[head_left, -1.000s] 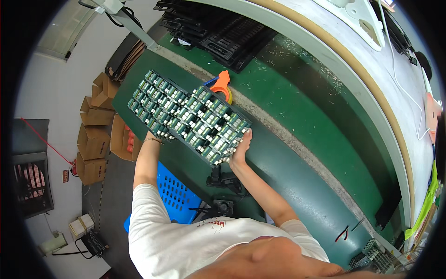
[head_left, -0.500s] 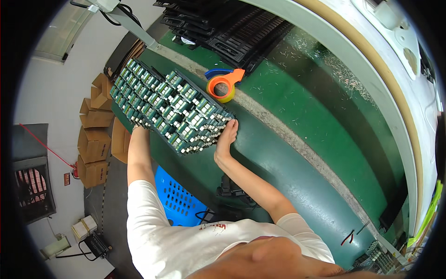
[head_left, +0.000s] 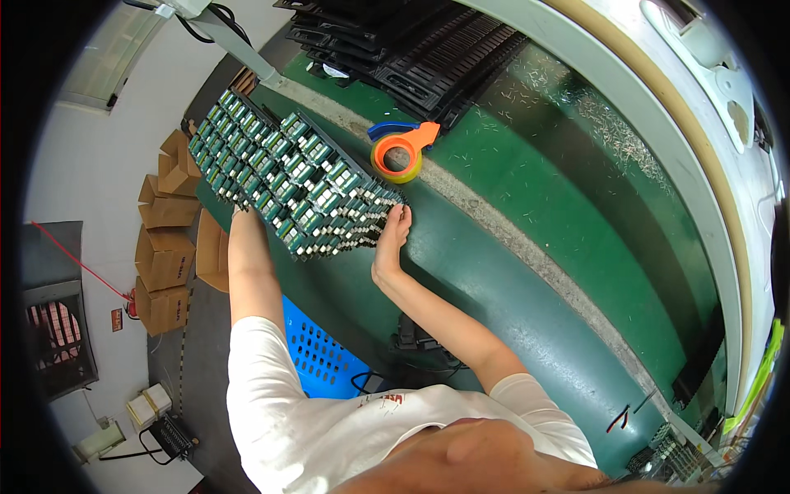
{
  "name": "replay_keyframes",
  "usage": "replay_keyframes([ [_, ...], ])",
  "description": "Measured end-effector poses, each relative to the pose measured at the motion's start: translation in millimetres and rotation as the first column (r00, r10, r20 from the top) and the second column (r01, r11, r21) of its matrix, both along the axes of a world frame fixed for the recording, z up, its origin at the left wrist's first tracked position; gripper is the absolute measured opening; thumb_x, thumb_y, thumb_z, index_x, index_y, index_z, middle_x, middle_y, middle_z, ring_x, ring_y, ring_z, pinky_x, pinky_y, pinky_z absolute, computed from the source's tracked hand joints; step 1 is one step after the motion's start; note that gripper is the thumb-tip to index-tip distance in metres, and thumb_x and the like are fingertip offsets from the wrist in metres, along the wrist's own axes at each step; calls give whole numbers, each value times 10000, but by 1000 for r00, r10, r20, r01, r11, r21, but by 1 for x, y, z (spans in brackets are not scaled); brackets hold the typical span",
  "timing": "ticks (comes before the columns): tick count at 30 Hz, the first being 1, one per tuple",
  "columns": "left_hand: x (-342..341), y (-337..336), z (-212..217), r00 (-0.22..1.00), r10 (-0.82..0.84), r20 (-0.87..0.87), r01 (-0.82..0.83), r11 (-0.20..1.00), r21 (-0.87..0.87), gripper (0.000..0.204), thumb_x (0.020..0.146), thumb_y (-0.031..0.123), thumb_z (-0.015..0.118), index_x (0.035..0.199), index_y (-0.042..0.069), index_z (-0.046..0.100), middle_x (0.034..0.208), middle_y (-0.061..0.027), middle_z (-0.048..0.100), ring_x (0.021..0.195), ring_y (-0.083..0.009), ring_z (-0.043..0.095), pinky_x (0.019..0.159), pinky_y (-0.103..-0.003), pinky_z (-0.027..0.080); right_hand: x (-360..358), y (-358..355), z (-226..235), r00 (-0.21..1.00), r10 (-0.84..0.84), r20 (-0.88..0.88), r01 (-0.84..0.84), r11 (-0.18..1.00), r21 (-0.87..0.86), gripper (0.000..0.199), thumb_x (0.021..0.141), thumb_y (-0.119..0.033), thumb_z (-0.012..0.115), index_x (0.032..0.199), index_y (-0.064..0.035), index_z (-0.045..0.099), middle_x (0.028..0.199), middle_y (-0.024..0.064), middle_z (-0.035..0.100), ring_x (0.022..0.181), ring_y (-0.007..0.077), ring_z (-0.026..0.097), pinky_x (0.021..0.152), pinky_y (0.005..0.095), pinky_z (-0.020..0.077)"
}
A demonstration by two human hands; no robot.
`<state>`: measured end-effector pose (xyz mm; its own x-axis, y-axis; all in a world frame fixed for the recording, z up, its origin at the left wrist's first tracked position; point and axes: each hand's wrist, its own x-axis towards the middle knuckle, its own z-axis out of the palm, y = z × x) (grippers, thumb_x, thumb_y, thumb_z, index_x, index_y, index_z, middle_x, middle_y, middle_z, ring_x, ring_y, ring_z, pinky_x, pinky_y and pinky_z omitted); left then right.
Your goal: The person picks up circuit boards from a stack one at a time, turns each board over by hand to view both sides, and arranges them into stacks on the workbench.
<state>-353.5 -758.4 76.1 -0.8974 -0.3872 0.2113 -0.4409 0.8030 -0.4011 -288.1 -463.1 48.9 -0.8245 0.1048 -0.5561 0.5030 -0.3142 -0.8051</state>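
A black tray (head_left: 288,173) packed with several rows of small green and silver components is held up over the green table (head_left: 527,198). My right hand (head_left: 393,232) grips the tray's near right edge. My left hand (head_left: 240,212) is under its left edge, mostly hidden by the tray; only the wrist and forearm show.
An orange tape dispenser with a blue handle (head_left: 401,151) lies on the table just right of the tray. Stacked black trays (head_left: 411,45) sit at the back. A blue perforated crate (head_left: 317,354) stands below the table. Cardboard boxes (head_left: 164,239) are piled at left.
The tray has moved to the left and away from me, off the tape dispenser, with both hands still on its edges.
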Motion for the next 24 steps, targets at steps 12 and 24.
replay_keyframes([
  [12, 84, -97, -98, 933, -242, -268, 350, 426, 834, 495, 941, 372, 351, 1362, 113, 380, 1409, -108, 365, 1256, -300, 393, 1032, -455, 332, 43, 40, 18, 933, 332, -140, -354, 918, -181, 614, 931, -451, 398, 1373, -38, 291, 1364, 143, 355, 1258, 251, 321, 1043, 360, 233],
  [24, 93, 157, 161, -425, 433, -795, 646, 760, 68, 131, 858, 189, 421, 952, 97, 418, 876, -16, 386, 768, -122, 371, 655, -224, 313, 207, 378, 16, 988, -5, -155, 35, 981, 191, 291, 939, -211, 478, 1141, -17, 553, 1006, 105, 616, 943, 152, 565, 863, 263, 434],
])
